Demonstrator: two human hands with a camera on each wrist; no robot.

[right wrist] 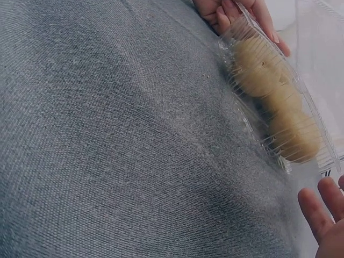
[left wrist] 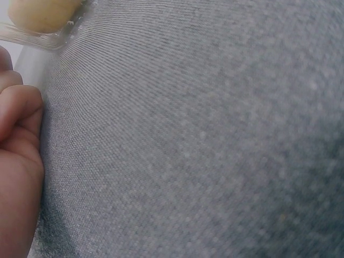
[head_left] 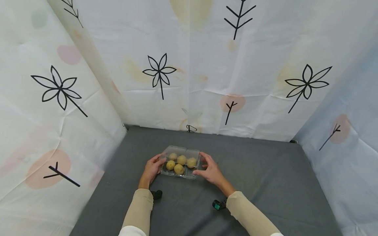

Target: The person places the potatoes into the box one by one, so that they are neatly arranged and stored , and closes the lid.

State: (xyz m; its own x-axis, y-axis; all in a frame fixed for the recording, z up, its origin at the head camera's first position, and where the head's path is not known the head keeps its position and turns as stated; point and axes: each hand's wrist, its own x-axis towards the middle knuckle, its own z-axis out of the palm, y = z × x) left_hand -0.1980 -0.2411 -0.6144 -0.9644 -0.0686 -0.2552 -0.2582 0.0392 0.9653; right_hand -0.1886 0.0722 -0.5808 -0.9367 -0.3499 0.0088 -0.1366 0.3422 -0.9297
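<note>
A clear plastic clamshell container (head_left: 192,176) sits on the grey table in front of me, several round, pale yellow, potato-like balls (head_left: 178,169) inside it. Its transparent lid (right wrist: 317,59) stands raised at the far side. My left hand (head_left: 152,168) holds the container's left end, fingers curled at its edge. At the right end is my right hand (head_left: 212,172), thumb by the near corner and fingers by the far one. The right wrist view shows its fingers (right wrist: 314,212) loosely extended beside the container wall.
The grey cloth-covered table (head_left: 265,183) reaches to white patterned curtains (head_left: 195,65) at the back and both sides. Black wrist devices (head_left: 219,205) are strapped under both wrists, close over the table.
</note>
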